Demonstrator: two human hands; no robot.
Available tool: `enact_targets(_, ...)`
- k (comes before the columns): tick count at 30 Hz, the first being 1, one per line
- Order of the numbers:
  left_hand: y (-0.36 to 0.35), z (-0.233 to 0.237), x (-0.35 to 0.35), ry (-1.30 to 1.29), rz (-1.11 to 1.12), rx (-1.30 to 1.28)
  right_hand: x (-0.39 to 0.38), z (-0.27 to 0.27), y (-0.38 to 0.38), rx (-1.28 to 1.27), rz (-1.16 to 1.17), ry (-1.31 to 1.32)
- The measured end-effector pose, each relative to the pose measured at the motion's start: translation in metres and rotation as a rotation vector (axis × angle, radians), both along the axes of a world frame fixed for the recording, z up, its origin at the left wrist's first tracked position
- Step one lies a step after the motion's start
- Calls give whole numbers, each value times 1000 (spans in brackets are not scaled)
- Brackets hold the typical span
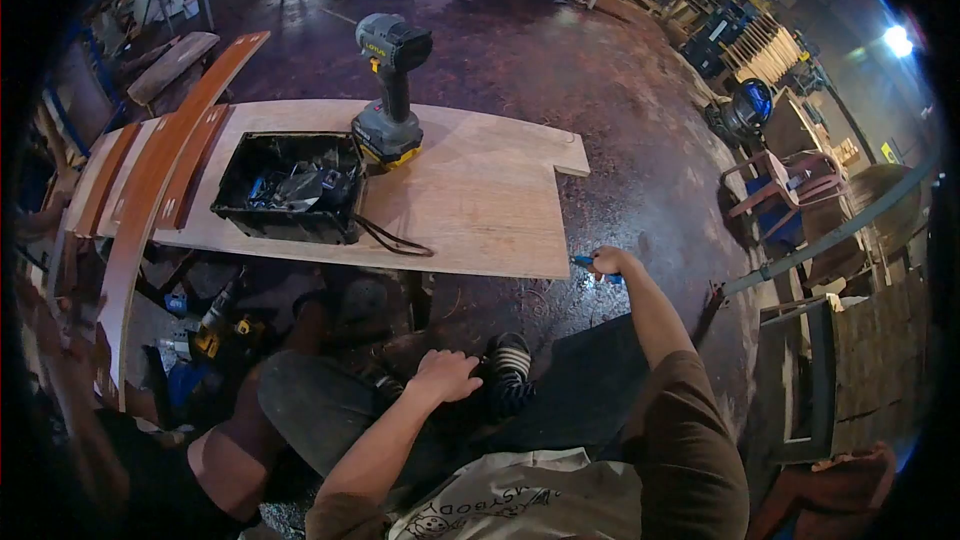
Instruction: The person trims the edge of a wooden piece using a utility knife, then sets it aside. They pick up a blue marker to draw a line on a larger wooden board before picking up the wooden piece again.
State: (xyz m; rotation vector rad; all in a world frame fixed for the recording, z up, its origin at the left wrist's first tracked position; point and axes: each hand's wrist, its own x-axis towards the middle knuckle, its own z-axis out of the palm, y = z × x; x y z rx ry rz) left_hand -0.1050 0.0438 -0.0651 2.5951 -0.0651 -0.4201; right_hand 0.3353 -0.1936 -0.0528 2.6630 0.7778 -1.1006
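Note:
My right hand [608,260] is closed around a small blue tool [583,261] just off the right end of a pale wooden board [480,215]; its exact kind is too small to tell. In front of my lap, my left hand [445,376] has its fingers curled, and whatever may be inside them is hidden. A grey and black cordless drill [393,90] stands upright on the board. Beside it sits a black bin [300,225] with small hardware and packets inside, a dark strap [395,241] trailing from it.
Reddish-brown wooden strips [190,130] lie across the board's left end. At lower left is another person's leg [240,440], with a yellow power drill [208,340] near it. A metal pipe [830,240], a chair [785,180] and a fan [750,105] stand at right.

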Motion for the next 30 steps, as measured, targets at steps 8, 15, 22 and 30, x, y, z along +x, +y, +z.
enact_targets(8,0,0,-1,11,15,-9,1,-2,0,-36,-86,46)
enact_targets(15,0,0,0,7,10,-12,6,-6,1,-73,-8,46)
enact_targets(22,0,-4,-1,-26,11,-5,6,-8,0,-53,-36,13)
enact_targets(30,0,0,1,23,-6,-4,7,-9,-2,-60,-42,-4)
